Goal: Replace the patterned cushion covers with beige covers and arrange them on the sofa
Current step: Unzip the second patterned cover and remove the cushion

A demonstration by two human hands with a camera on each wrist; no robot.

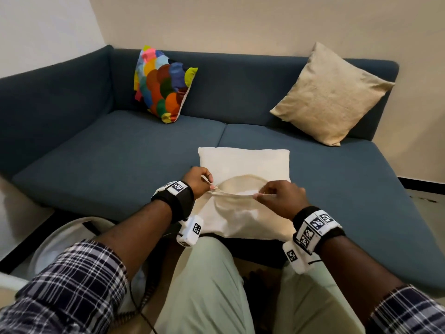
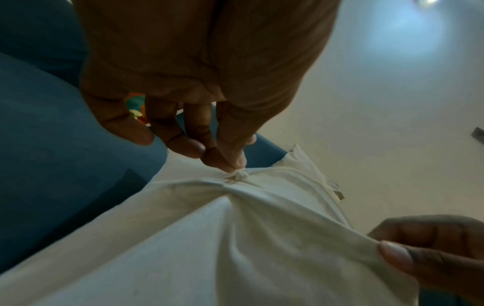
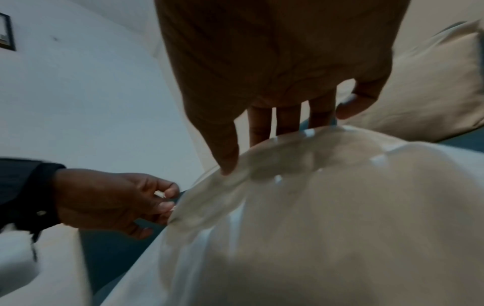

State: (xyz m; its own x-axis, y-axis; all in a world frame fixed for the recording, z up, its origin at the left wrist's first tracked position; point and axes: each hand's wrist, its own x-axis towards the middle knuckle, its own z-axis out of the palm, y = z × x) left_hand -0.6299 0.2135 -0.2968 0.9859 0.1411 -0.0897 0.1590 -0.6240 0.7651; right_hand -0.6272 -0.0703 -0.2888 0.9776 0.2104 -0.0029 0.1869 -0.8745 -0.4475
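A cream beige cover (image 1: 243, 162) lies on the front of the blue sofa seat (image 1: 96, 153), its near end draped over the edge toward my knees. My left hand (image 1: 212, 186) pinches the left end of its mouth between thumb and fingertips (image 2: 235, 165). My right hand (image 1: 258, 195) pinches the near lip farther right, thumb on top (image 3: 228, 165), so the mouth gapes slightly. A patterned cushion (image 1: 162, 85) of coloured circles leans on the backrest at the left. A beige cushion (image 1: 332, 95) leans at the back right.
My knees in light trousers (image 1: 204, 285) are against the sofa's front edge. A white rounded object (image 1: 60, 237) and a dark cable (image 1: 142, 307) sit by my left leg. Walls close in behind and left of the sofa; floor (image 1: 423, 196) shows at the right.
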